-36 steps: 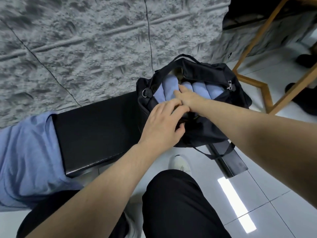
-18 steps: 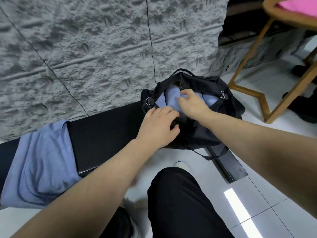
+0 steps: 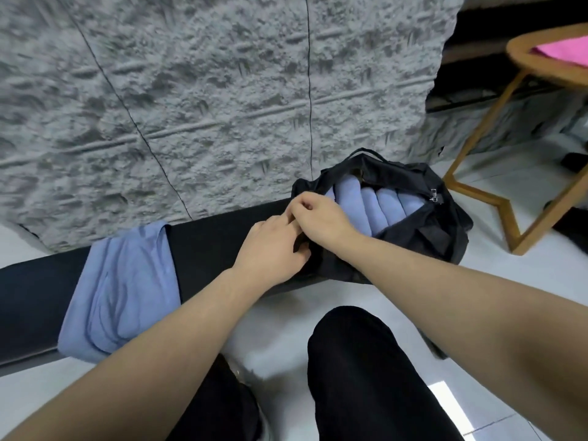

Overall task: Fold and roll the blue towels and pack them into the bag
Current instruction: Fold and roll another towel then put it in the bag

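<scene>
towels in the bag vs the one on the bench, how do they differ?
Shape: the towels in the bag are rolled into tight tubes; the towel on the bench lies loose and wrinkled, not rolled.
Place: the rolled ones stand side by side inside the black bag; the loose one is draped across the black bench, its near edge hanging over the front.
Count: several rolls against one loose piece.
Shared: the same blue cloth.

Both hands crowd the near-left corner of the black bag (image 3: 423,237), the left hand (image 3: 270,246) just behind the right hand (image 3: 321,214). Beyond the right hand's knuckles, rolled blue towels (image 3: 378,205) fill the bag's mouth side by side. Left of the left hand, bare black bench (image 3: 206,240) runs to a flat blue towel (image 3: 124,288). A grey textured wall (image 3: 206,100) closes off the far side.
</scene>
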`<control>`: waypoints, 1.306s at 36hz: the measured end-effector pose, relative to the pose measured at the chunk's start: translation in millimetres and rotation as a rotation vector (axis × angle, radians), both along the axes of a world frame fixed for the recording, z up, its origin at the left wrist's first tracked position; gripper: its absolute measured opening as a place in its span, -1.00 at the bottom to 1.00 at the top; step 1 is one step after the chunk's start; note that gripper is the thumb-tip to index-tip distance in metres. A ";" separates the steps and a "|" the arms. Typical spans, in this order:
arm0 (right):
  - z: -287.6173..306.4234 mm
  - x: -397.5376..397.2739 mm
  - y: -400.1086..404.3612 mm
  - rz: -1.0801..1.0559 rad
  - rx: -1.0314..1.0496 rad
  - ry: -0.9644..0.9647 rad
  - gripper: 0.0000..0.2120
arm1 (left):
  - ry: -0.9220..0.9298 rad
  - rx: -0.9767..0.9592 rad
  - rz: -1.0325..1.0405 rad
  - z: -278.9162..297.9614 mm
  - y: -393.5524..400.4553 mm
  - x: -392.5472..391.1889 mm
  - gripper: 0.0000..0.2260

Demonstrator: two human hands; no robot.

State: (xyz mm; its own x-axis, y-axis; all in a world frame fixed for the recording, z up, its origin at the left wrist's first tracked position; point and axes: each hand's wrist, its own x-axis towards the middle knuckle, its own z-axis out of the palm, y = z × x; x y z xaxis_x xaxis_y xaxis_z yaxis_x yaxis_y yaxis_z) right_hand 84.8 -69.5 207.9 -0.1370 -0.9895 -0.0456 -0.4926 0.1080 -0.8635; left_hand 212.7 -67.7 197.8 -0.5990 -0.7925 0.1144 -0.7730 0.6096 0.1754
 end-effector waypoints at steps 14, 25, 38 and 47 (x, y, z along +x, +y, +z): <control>-24.9 99.3 -21.6 0.098 0.113 -0.129 -0.79 | -0.035 0.169 0.235 -42.9 -24.0 129.3 -0.66; -61.2 158.7 -32.9 0.144 0.268 -0.213 -0.80 | 0.027 0.157 0.646 -85.8 -35.8 231.1 -0.60; -100.2 178.7 -38.3 0.274 0.282 -0.147 -0.79 | 0.503 0.332 1.216 -105.9 -49.2 290.1 -0.61; -99.4 184.8 -44.4 0.298 0.314 -0.200 -0.80 | 0.520 0.126 0.981 -97.5 -53.1 268.5 -0.94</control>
